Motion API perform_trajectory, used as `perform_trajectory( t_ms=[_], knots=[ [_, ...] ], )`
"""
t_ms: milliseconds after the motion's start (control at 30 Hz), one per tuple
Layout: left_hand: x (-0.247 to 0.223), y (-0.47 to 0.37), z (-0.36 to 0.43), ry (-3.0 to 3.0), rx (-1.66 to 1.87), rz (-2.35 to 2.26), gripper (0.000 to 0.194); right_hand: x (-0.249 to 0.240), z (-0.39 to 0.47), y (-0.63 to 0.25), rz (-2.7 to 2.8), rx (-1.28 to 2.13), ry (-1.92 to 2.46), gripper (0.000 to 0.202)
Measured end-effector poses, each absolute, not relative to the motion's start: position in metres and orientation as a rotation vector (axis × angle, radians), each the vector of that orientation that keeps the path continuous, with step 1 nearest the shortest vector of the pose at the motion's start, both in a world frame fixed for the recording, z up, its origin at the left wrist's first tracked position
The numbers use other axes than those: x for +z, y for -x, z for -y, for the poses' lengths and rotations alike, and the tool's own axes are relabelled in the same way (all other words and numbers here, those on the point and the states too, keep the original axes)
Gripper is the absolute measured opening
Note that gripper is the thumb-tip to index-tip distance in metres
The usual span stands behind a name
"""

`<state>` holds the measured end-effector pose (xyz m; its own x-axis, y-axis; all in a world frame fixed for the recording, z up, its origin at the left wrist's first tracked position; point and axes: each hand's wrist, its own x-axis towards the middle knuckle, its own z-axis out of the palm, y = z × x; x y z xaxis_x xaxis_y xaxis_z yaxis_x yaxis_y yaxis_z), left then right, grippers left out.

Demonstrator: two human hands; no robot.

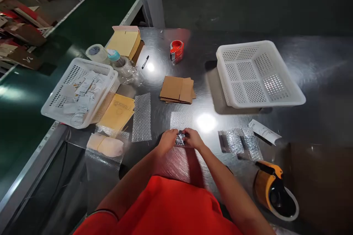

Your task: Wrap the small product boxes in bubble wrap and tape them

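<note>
A sheet of bubble wrap [181, 119] lies flat on the metal table in front of me. At its near end is a small dark bundle [180, 139] that looks covered in bubble wrap; what is inside cannot be made out. My left hand [168, 140] grips the bundle's left side with bent fingers. From the other side, my right hand [193, 138] pinches its right edge. Just beyond the sheet sits a stack of flat brown cardboard pieces [176, 90]. Another bubble wrap strip [141, 117] lies to the left.
White baskets stand left [107, 97] and right [286, 97]; the left one holds small packets. Bubble-wrapped pieces [234, 140], a white label [264, 132] and an orange-black tape dispenser [271, 187] lie right. Farther back are a red tape dispenser [176, 49], a marker [145, 62] and padded envelopes [124, 42].
</note>
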<state>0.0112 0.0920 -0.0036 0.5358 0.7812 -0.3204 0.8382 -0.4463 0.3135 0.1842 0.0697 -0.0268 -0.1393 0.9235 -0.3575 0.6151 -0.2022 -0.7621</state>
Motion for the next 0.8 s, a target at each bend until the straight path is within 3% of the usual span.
perform_trajectory(
  t_ms=[100, 200, 500, 700, 800],
  knots=[
    [-0.005, -0.005, -0.073, -2.513, 0.004, -1.306, 0.025, -0.026, -0.072, -0.183, 1.724, 1.258, 1.814, 0.021],
    [-0.018, 0.0, -0.044, -2.835, 0.229, -1.014, 0.03, -0.027, -0.07, -0.181, 1.744, 1.24, 1.819, 0.02],
    [-0.046, -0.005, -0.031, -3.016, 0.314, -0.947, 0.028, -0.027, -0.105, -0.196, 2.067, 1.102, 1.857, 0.012],
    [-0.043, -0.008, -0.03, -3.052, 0.502, -1.021, 0.026, -0.023, -0.171, -0.198, 2.198, 0.744, 2.008, 0.038],
    [-0.045, -0.009, -0.027, -3.049, 0.487, -1.044, 0.024, -0.021, -0.185, -0.195, 2.281, 0.73, 2.014, 0.031]
  ],
)
